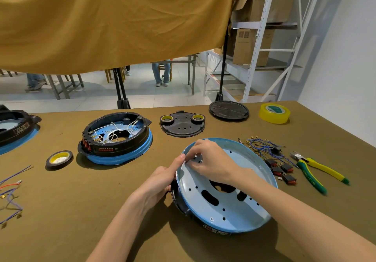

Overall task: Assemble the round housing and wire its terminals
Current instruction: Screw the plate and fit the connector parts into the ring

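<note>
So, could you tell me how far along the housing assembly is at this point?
Early. Done: the light blue round plate sits on its black ring, tilted. In hand: the left hand steadies its rim while the right hand pinches something small at the holes near its far edge. Left: the loose blue wires and red-and-black switches lie unused beside it, unlike the wired housing behind.

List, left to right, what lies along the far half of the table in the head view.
Wired black-and-blue round housing → black round plastic plate carrying two small tape rolls → dark round grille disc → large yellow roll of clear tape.
</note>
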{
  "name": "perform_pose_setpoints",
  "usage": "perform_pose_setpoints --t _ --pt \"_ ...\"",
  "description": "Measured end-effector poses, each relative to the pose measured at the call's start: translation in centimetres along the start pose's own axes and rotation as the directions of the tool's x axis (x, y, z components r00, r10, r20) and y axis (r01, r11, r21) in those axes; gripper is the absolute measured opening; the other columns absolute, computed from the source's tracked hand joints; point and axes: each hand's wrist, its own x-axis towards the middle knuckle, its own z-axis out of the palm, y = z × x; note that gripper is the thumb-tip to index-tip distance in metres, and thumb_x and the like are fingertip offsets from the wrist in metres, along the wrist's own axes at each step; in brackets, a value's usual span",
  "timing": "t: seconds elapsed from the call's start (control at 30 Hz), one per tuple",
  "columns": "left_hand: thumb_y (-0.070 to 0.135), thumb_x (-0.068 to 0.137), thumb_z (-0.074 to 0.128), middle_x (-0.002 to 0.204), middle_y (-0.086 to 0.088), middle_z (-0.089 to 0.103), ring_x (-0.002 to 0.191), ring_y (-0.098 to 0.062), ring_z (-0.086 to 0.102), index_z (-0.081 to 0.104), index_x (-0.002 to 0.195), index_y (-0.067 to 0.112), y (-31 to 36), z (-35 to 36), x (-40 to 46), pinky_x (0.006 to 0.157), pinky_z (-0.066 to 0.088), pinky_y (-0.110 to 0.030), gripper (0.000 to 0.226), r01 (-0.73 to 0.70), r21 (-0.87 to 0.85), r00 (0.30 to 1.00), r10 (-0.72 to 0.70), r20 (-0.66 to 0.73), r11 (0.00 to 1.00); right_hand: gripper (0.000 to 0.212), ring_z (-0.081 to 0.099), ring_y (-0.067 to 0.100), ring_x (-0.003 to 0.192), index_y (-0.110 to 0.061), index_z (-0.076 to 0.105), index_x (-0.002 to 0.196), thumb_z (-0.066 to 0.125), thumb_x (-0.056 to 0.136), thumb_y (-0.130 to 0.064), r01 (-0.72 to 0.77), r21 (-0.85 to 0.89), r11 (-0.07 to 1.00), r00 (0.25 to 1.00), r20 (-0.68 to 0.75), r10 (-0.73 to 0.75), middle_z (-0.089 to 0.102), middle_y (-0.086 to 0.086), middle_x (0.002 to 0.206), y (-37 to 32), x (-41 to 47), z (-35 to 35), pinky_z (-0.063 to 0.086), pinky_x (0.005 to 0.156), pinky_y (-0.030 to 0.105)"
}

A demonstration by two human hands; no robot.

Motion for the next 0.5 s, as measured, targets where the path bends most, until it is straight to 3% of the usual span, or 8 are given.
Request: perform_pose_setpoints --t 0.17,0.3,0.4,0.5 --pt "0.082 0.068 0.064 0.105 -0.007 0.079 0.104 -0.021 0.074 0.074 0.113 0.007 0.02 -0.03 -0.05 0.104 0.052 -0.039 0.088 -0.003 -0.002 1.0 0.003 -0.006 1.0 0.008 0.054 0.01 0.088 -0.026 0.078 0.09 0.071 0.091 -0.03 -0.016 -0.013 1.0 1.0 -0.019 0.015 0.063 -0.009 0.091 0.14 0.22 0.34 0.049 0.08 0.035" --pt "0.082 0.068 0.064 0.105 -0.006 0.079 0.102 -0.018 0.075 0.073 0.114 0.008 0.07 0.0 -0.08 0.094 0.054 -0.033 0.088 -0.001 -0.005 1.0 0.001 -0.003 1.0 0.018 0.05 0.011 0.089 -0.027 0.068 0.087 0.069 0.092 -0.044 -0.031 -0.093 0.995 0.999 -0.045 0.027 0.052 -0.013 0.09 0.19 0.44 0.58 0.042 0.079 0.03" --pt "0.081 0.069 0.064 0.105 -0.007 0.079 0.103 -0.02 0.074 0.074 0.114 0.008 0.12 0.06 -0.17 0.099 0.054 -0.036 0.086 0.004 -0.002 1.0 -0.004 -0.011 1.0 0.014 0.051 0.013 0.093 -0.024 0.071 0.093 0.069 0.093 -0.037 -0.031 -0.055 0.998 0.999 -0.011 0.03 0.054 -0.007 0.095 0.32 0.36 0.47 0.047 0.085 0.035" --pt "0.08 0.07 0.065 0.106 -0.008 0.079 0.105 -0.021 0.074 0.073 0.114 0.008 0.17 0.14 -0.29 0.103 0.052 -0.039 0.085 0.004 0.001 1.0 -0.004 -0.011 1.0 0.019 0.047 0.013 0.092 -0.024 0.07 0.087 0.069 0.093 -0.043 -0.033 -0.106 0.994 0.999 -0.025 0.03 0.053 -0.006 0.094 0.4 0.21 0.49 0.039 0.08 0.031"
